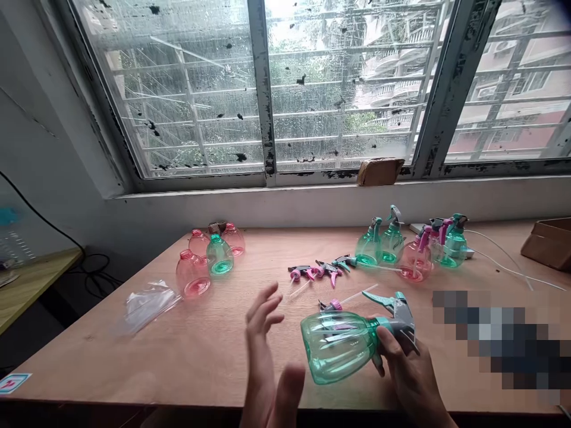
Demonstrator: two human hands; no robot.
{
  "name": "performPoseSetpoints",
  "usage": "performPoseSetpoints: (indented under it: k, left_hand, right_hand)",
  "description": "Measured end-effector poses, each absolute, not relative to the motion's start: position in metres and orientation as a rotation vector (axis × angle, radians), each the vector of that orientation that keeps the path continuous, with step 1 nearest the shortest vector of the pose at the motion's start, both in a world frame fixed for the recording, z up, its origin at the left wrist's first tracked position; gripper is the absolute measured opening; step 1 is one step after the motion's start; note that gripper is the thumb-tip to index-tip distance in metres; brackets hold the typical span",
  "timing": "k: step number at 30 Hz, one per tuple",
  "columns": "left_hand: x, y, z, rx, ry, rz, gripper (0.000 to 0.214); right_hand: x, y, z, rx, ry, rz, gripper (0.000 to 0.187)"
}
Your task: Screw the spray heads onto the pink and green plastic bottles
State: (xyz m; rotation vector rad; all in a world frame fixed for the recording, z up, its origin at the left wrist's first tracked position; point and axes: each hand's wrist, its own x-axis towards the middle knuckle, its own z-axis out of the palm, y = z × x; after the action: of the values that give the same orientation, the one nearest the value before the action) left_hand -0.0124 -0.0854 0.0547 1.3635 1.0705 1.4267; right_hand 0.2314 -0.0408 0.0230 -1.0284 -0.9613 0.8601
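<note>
Plastic bag (147, 304) lying near left table edge (66, 333); bare wood between it and hands. Empty bottles (209, 258) standing far-left, well apart. Left hand (265, 351) hovering open, fingers spread, touching nothing. Green spray bottle (345, 342) lying tilted near front edge, long axis left-right, base pointing left, trigger head right. Right hand (408, 371) gripping its neck. Loose trigger heads (321, 271) and assembled bottles (405, 246) sitting beyond.
</note>
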Motion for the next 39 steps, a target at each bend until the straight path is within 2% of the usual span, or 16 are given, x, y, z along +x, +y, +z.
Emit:
performPoseSetpoints:
  k: [3,5,7,12,17,23,29,31,35,39]
  left_hand:
    - [0.003,-0.058,0.061,1.479,1.166,1.269,0.065]
    - [0.009,-0.048,0.063,1.634,1.204,1.056,0.076]
    - [0.011,-0.044,0.063,1.691,1.162,0.947,0.077]
    - [0.005,-0.043,0.056,1.352,0.902,1.099,0.080]
    - [0.009,-0.039,0.052,1.319,0.713,1.088,0.108]
    - [0.007,-0.038,0.061,1.405,0.655,1.010,0.098]
    - [0.000,-0.036,0.052,1.436,0.890,1.027,0.082]
    - [-0.001,-0.038,0.049,1.375,0.770,1.034,0.086]
    - [-0.002,-0.044,0.050,1.343,0.589,0.915,0.109]
    - [-0.003,-0.042,0.053,1.412,0.698,0.944,0.097]
  right_hand:
    - [0.234,-0.040,0.018,-1.062,-0.972,0.830,0.040]
    - [0.236,-0.039,0.017,-1.107,-0.979,0.799,0.042]
    - [0.237,-0.038,0.016,-1.130,-0.996,0.784,0.042]
    - [0.235,-0.038,0.015,-1.022,-1.036,0.907,0.041]
    - [0.234,-0.037,0.016,-0.920,-0.972,1.040,0.030]
    - [0.234,-0.037,0.018,-0.849,-0.969,1.076,0.024]
    - [0.234,-0.036,0.017,-0.832,-0.953,1.116,0.032]
    - [0.235,-0.036,0.017,-0.835,-0.937,1.127,0.030]
    - [0.236,-0.037,0.015,-0.816,-0.920,1.154,0.031]
    - [0.236,-0.036,0.011,-0.818,-0.981,1.145,0.026]
